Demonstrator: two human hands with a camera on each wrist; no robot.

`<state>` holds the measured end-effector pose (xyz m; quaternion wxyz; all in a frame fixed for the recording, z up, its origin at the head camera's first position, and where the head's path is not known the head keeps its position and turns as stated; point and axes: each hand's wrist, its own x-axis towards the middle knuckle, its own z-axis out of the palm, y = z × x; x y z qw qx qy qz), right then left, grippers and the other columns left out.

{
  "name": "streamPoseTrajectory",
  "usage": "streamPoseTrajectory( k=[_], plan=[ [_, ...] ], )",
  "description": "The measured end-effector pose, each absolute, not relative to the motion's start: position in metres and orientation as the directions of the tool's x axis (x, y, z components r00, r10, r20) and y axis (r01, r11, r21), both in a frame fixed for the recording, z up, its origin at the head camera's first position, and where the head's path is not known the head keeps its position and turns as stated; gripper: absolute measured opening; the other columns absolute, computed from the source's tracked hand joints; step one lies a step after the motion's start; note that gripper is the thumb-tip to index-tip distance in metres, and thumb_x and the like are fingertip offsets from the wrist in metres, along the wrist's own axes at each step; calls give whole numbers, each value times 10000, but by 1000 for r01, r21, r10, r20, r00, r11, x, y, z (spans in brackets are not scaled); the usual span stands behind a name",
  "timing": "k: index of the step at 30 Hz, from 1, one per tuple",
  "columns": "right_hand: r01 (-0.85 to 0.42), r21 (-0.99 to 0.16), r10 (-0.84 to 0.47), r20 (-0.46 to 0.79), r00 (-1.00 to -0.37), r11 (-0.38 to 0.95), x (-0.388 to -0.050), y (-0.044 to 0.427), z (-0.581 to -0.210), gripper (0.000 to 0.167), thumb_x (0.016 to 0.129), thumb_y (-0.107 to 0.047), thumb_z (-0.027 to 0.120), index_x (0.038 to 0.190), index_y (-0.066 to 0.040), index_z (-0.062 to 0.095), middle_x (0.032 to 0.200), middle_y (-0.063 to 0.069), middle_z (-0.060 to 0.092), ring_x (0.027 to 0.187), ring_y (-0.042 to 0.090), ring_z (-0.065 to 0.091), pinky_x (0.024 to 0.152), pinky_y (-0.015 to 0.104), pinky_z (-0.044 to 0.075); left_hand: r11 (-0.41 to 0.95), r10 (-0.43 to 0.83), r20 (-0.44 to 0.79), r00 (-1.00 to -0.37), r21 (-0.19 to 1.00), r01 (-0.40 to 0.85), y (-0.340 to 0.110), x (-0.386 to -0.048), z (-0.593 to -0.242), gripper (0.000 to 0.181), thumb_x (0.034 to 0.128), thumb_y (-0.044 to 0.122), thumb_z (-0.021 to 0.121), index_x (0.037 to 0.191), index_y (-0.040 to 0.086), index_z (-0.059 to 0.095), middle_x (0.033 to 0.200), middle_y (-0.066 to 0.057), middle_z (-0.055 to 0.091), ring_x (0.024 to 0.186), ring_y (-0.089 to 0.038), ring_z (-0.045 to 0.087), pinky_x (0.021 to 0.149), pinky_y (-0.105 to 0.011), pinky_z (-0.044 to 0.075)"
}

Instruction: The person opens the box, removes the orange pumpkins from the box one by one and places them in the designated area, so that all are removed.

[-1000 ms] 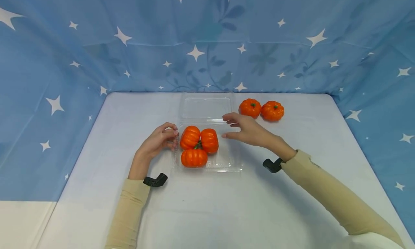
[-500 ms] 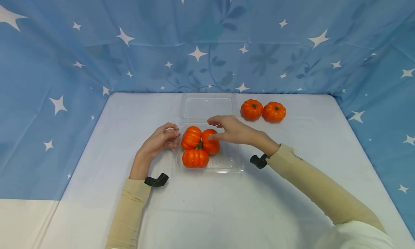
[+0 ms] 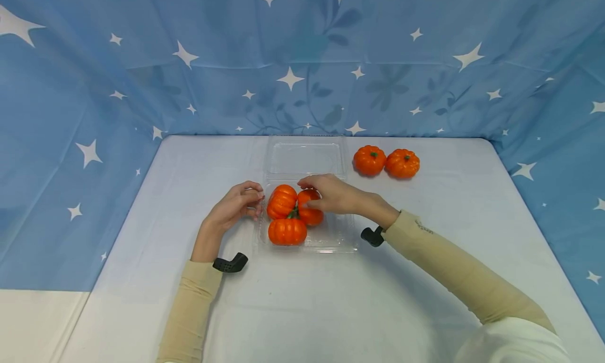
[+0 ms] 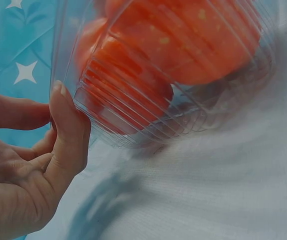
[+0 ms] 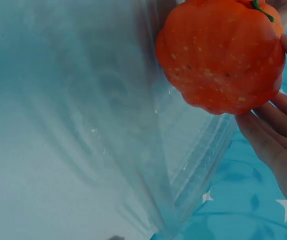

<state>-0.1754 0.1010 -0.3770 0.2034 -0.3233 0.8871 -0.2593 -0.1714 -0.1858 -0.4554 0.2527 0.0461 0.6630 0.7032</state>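
Apparently, I have arranging step in hand: right hand (image 3: 332, 194) grips right-side pumpkin (image 3: 313, 217) inside clear container (image 3: 337, 236), close to rear-left pumpkin (image 3: 282, 201) and front pumpkin (image 3: 287, 232). Left hand (image 3: 236, 204) pinches container's left edge. Open lid (image 3: 307, 158) lies behind; lid-side pumpkin (image 3: 369, 162) and far-right pumpkin (image 3: 403, 165) rest on white table (image 3: 293, 310). Next move, I judge from afar, calls for seating that gripped pumpkin snugly, then easing hold without shifting container.

Pumpkins (image 3: 287, 232) are orange (stems (image 3: 374, 154) green), the curtain (image 3: 302, 42) blue, white-starred.

Five orange pumpkins (image 3: 287, 232), one clear plastic box (image 3: 334, 234)
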Motion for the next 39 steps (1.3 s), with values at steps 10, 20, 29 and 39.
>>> streamPoseTrajectory(
  k=[10,20,29,39],
  plan=[
    [-469,-547,-681,-284,-675,693,-171,111,-374,572,974,-224,720,1449,35,533,1391,148,637,1236,282,610,1097,439,499,4,424,-264,-867,957,-289,-187,-172,-457,172,1069,80,483,1192,-30,437,766,-57,570,612,-156,568,566,-270,554],
    [-451,-517,-666,-372,-647,727,-170,121,-373,693,933,-280,770,1490,23,488,1391,128,631,1223,265,600,1078,428,515,0,432,-258,-864,958,-286,-188,-172,-457,134,1070,85,489,1163,-1,446,755,-55,571,599,-153,569,564,-275,557],
    [-394,-524,-635,-435,-638,755,-164,128,-378,763,887,-275,820,1502,9,471,1408,111,613,1252,266,576,1082,435,509,2,430,-257,-865,959,-284,-186,-171,-456,130,1064,78,493,1155,-1,443,762,-57,565,606,-154,560,563,-266,552],
    [-411,-488,-621,-427,-657,770,-154,137,-382,788,868,-215,840,1503,34,444,1424,146,593,1283,297,553,1101,464,494,8,426,-255,-868,960,-279,-186,-171,-456,139,1057,66,492,1165,-7,441,773,-61,564,601,-156,563,558,-265,555]
  ],
)
